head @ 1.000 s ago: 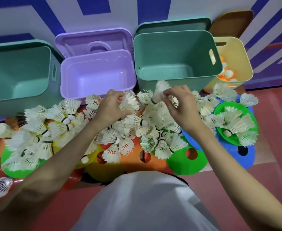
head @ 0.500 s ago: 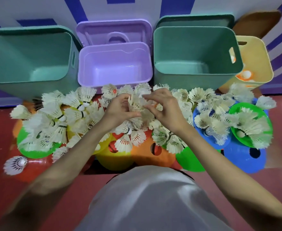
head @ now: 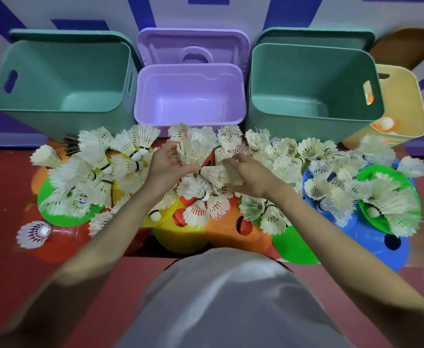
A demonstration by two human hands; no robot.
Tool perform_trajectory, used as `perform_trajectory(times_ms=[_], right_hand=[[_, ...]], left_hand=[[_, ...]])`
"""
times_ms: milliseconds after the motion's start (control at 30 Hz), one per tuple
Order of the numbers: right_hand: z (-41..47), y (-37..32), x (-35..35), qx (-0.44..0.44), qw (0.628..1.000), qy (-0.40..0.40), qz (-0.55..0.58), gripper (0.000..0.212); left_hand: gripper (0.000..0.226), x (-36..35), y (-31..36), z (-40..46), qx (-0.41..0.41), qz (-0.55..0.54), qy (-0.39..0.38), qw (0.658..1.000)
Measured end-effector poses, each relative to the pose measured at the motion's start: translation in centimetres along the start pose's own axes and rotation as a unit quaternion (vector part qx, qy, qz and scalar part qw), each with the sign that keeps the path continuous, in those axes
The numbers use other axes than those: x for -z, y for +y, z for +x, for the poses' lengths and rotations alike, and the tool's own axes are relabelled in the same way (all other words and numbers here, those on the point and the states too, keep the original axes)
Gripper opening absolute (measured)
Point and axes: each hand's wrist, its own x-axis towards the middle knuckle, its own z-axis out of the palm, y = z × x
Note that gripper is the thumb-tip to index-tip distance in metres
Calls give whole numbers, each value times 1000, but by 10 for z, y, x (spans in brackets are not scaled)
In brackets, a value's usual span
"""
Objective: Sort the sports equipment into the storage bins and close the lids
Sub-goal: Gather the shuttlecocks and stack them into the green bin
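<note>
Several white feather shuttlecocks (head: 93,172) lie heaped over coloured disc cones (head: 231,234) on the red floor. My left hand (head: 167,163) grips a small bunch of shuttlecocks (head: 193,149) just in front of the purple bin (head: 189,94). My right hand (head: 250,173) reaches in from the right, its fingers curled round another shuttlecock (head: 213,173) beside that bunch. The purple bin holds nothing, and its lid (head: 193,46) leans behind it.
A teal bin (head: 60,79) stands on the left and another teal bin (head: 313,81) on the right, both with nothing inside and lids propped behind. A yellow bin (head: 401,104) at far right holds orange and white balls. One shuttlecock (head: 34,233) lies apart at lower left.
Both hands have come together at the middle of the pile in front of the purple bin. The left hand has gathered more shuttlecocks, and the view has swung left.
</note>
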Motion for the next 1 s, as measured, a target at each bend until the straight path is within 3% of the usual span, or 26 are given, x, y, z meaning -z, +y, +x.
perform_trajectory(times_ms=[233,433,567,733,900,1000], right_hand=[[5,-8,6,-31,999,20,-30,67],[-8,-5,27,-71,988,120,61,41],[-22,-5,43,-113,944,250,184,39],[-34,-14,47,-41,872,408,266,19],[-31,-19,39,-4,863,423,276,15],[-28,-21,32,11,902,353,247,19]], left_hand=[[83,-5,-3,0,-5,-16,-9,1000],[60,-4,-5,0,-19,28,-21,999],[59,-10,-3,-1,-44,39,-34,998],[67,-17,0,0,-70,64,-45,994],[70,-25,7,-3,-108,77,-64,989],[64,-29,12,-4,-125,78,-86,985]])
